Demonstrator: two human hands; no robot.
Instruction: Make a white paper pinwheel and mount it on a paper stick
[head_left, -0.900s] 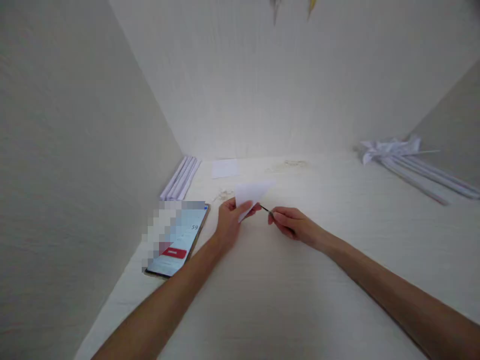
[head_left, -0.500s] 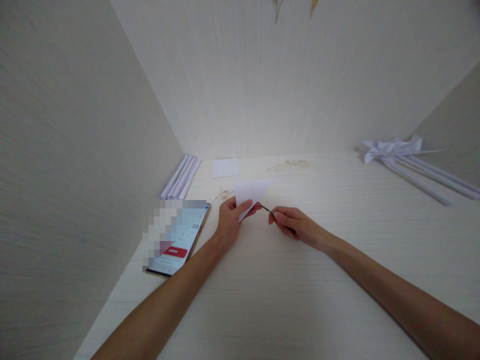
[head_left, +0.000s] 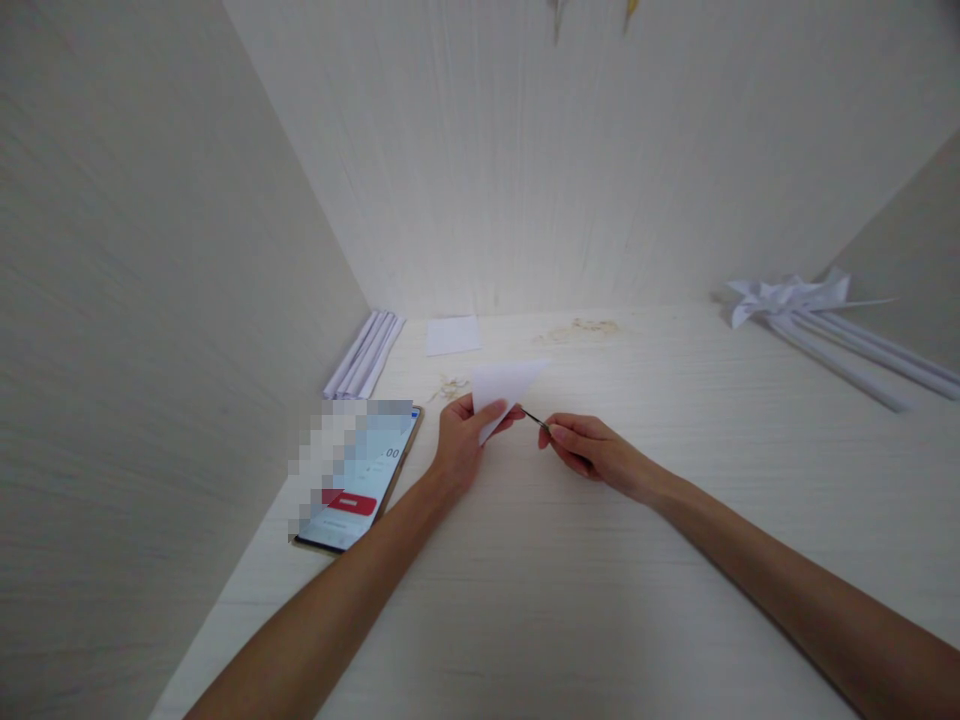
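My left hand (head_left: 459, 440) pinches a folded white paper triangle (head_left: 504, 383) by its lower corner and holds it just above the pale table (head_left: 570, 600). My right hand (head_left: 589, 447) grips a thin dark pin (head_left: 534, 419) between thumb and forefinger. The pin's tip points at the paper corner beside my left thumb and touches or nearly touches it. Both hands hover at the middle of the table.
A phone (head_left: 360, 480) with a lit screen lies left of my left hand. Rolled white paper sticks (head_left: 365, 354) lie by the left wall. A small white paper square (head_left: 452, 336) is behind. White paper pinwheels on sticks (head_left: 810, 310) lie at the far right. Walls close three sides.
The hands, paper and pin have held nearly still. The number on the phone screen changed from 59 to 00.
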